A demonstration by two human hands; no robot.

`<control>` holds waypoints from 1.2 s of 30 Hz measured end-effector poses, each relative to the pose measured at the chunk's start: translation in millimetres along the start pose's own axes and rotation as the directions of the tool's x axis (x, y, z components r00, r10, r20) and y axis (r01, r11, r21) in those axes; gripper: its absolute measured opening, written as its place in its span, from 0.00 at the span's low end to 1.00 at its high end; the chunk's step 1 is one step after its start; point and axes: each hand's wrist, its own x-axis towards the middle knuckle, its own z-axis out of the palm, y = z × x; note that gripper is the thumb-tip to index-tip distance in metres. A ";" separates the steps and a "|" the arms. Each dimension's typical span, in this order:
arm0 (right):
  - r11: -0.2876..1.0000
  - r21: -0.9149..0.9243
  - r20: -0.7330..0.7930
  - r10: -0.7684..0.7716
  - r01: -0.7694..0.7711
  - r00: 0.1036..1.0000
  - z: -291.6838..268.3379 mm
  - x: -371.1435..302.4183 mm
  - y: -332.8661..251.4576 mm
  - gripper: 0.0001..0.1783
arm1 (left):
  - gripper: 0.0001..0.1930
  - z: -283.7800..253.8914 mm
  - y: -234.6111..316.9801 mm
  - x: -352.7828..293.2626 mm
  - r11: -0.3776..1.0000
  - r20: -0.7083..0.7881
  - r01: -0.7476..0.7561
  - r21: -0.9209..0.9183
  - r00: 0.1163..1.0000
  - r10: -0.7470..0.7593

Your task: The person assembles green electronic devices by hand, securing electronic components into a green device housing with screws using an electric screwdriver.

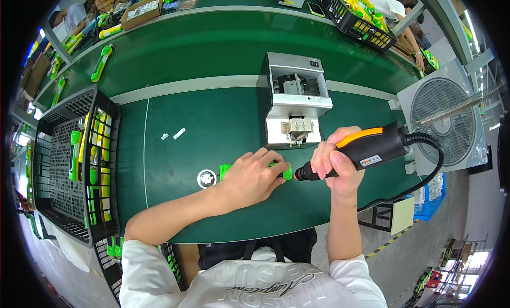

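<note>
My left hand (252,178) is closed around a green flashlight body (225,171) lying on the green bench, and covers most of its middle. My right hand (340,162) wraps around a black electric screwdriver (380,149) with an orange strip on its handle. The screwdriver's nose points left at the flashlight body's right end and meets it or nearly does; contact is hard to tell. Close to the other end lies a round white-rimmed part (207,179), possibly a lamp head. Two small white pieces, one of them a longer strip (179,133), rest farther left on the bench.
A metal bench machine (270,103) stands just beyond my hands. At left is a black crate (92,164) of green and yellow flashlights; a fan (443,116) stands at right. The screwdriver's cable (440,164) loops down the right side. Beyond runs a green belt (212,47).
</note>
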 end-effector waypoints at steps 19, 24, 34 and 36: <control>0.998 0.032 -0.003 0.051 -0.051 0.999 -3.0 -23.1 28.4 0.13 | 0.14 -6.2 1.6 2.1 1.000 -0.001 0.004 0.012 1.000 -0.004; 0.994 0.103 0.095 -0.030 0.021 0.995 -4.6 -26.5 26.8 0.12 | 0.13 -4.3 2.8 1.0 1.000 -0.022 -0.006 -0.001 1.000 0.006; 0.995 0.057 0.033 -0.085 0.083 0.996 -6.1 -26.8 11.1 0.18 | 0.14 -3.9 2.1 -1.6 0.997 -0.010 0.025 0.073 1.000 -0.024; 0.974 0.102 0.000 -0.201 0.200 0.980 -5.8 -14.3 -9.3 0.17 | 0.14 -2.5 2.7 2.6 0.997 -0.010 -0.032 0.076 0.999 0.033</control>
